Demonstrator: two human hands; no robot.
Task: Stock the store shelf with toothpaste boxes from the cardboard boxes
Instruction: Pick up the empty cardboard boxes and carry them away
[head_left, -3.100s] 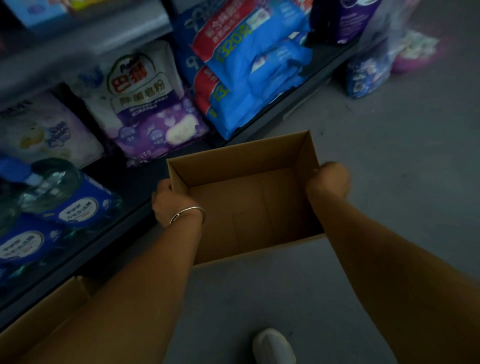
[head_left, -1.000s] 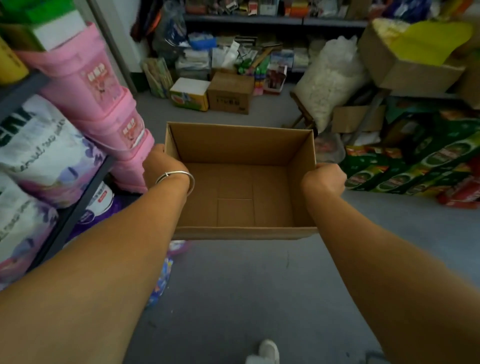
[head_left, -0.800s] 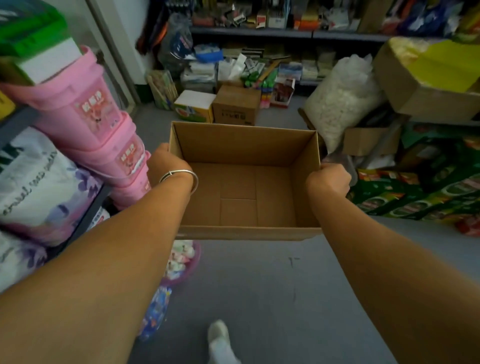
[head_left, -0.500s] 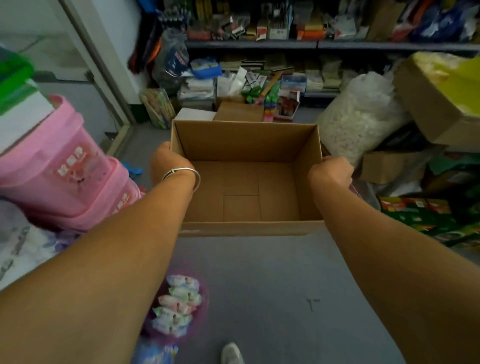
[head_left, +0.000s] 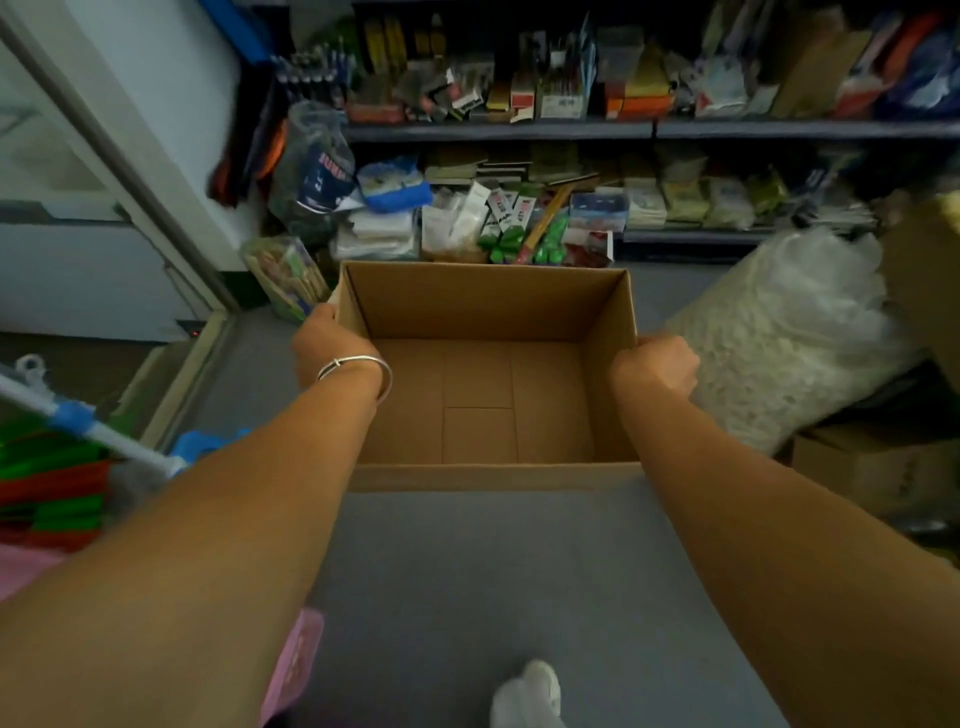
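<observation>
Shelving (head_left: 649, 129): crowded with packets, well beyond both hands. White plastic sack (head_left: 789, 332): just right of the right hand. Cardboard box (head_left: 483, 306): open-topped, nothing inside, carried between the hands above the grey floor (head_left: 519, 571). Left hand (head_left: 324, 343): fingers curled round the box's left wall, bangle (head_left: 358, 366) at the wrist. Right hand (head_left: 657, 364): fist gripping the right wall. White shoe (head_left: 527, 693): below the hands.

Both hands grip cardboard box (head_left: 483, 395).

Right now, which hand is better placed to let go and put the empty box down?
Neither clearly: the left hand and the right hand each grip one side wall of the empty cardboard box.
</observation>
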